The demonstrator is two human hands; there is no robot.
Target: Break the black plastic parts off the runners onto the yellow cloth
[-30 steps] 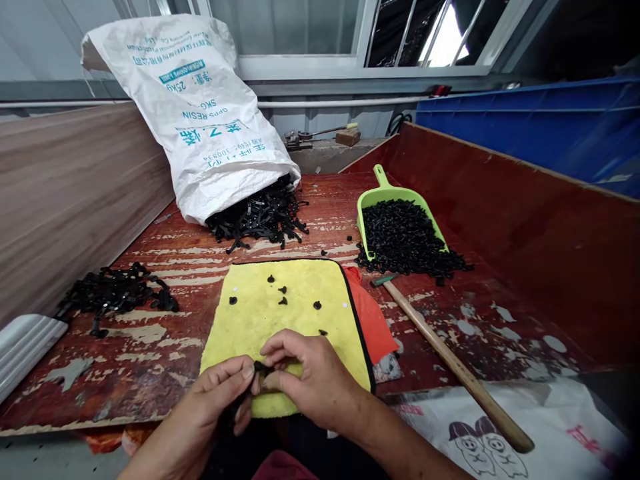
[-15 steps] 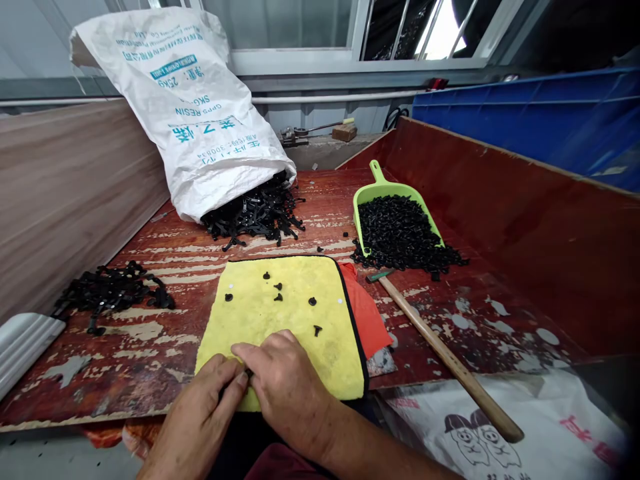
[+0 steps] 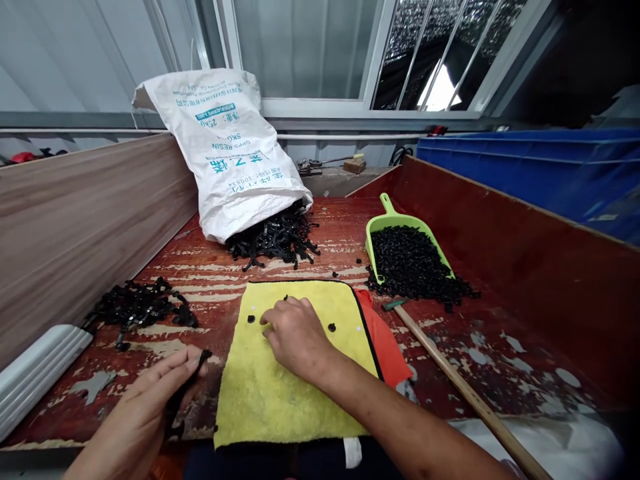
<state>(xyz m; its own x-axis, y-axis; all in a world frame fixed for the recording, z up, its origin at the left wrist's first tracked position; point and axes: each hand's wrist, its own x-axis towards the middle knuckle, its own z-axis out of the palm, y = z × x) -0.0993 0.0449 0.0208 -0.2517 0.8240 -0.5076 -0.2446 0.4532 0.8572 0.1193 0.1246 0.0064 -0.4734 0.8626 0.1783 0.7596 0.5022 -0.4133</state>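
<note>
My left hand [image 3: 145, 407] is closed around a dark, narrow black plastic strip [image 3: 187, 383], left of the yellow cloth and above the table's front edge. My right hand [image 3: 295, 340] is over the upper middle of the yellow cloth [image 3: 280, 407], fingers bent and thumb near the index finger. What they hold, if anything, is hidden. On the cloth lie small black plastic pegs: one peg [image 3: 251, 319] left of my right hand, another peg [image 3: 332, 327] to its right. A third peg [image 3: 287, 297] shows just beyond the knuckles.
A white sack [image 3: 240, 153] spills black strips [image 3: 280, 240] at the back. More strips [image 3: 145, 303] are heaped at left. A green dustpan [image 3: 390, 218] holds many small black pegs. A hammer [image 3: 450, 373] lies at right. Wooden boards [image 3: 90, 207] flank the table.
My hands have come apart. The left moved left with the black strip; the right moved forward over the pegs on the cloth. The view has tilted upward.
</note>
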